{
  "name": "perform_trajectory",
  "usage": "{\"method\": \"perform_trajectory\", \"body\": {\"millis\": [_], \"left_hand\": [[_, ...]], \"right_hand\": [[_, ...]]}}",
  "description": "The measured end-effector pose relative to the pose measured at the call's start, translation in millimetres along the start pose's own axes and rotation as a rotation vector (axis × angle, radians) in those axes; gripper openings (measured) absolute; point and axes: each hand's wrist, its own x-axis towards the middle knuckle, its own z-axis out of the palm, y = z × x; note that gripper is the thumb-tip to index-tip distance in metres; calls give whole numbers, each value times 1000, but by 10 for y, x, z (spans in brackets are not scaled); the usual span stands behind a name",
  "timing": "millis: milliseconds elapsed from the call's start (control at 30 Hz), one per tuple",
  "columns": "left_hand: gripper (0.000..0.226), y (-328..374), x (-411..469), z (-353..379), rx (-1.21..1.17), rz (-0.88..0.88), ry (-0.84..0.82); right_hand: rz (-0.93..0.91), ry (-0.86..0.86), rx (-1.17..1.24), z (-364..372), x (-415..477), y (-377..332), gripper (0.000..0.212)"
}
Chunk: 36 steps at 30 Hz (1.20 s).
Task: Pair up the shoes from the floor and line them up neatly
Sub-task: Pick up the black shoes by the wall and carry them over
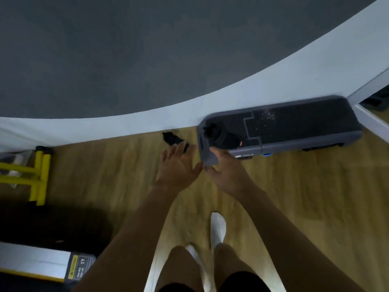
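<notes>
A black shoe (173, 139) lies on the wood floor close to the bed's white side. My left hand (179, 165) hovers just in front of it, fingers spread and holding nothing, fingertips over its near end. A second dark shoe-like shape (221, 137), with a small red mark, sits on the left end of a grey platform (294, 123). My right hand (227, 171) is at that platform's near left corner, fingers on top and thumb below, pinching the grey corner. The picture is blurred.
A bed with a dark grey cover (126, 49) and a white side fills the top. A yellow frame (40, 175) stands at the left, and a labelled box (63, 268) lies at the lower left. My feet in white socks (217, 228) stand on the floor.
</notes>
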Motion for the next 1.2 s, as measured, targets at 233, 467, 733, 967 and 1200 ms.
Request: {"method": "perform_trajectory", "body": {"millis": [233,467,733,967,1200], "left_hand": [[60,-644,1411,944,-117,-30,-159],[56,-1874,2464,2300,-55,-20,-277],[71,-3143,3672,3789,76,-58,-292],[92,-3596,4622,4577,311,92,-290],[57,-3575,4898,4870,179,41,-333]], "right_hand": [[284,-12,166,805,1378,457,58],[525,-89,390,2290,2880,928,59],[613,-69,492,3820,4509,1629,75],[476,-54,-13,4602,5439,2347,90],[453,-153,-288,4849,5766,2560,87]]}}
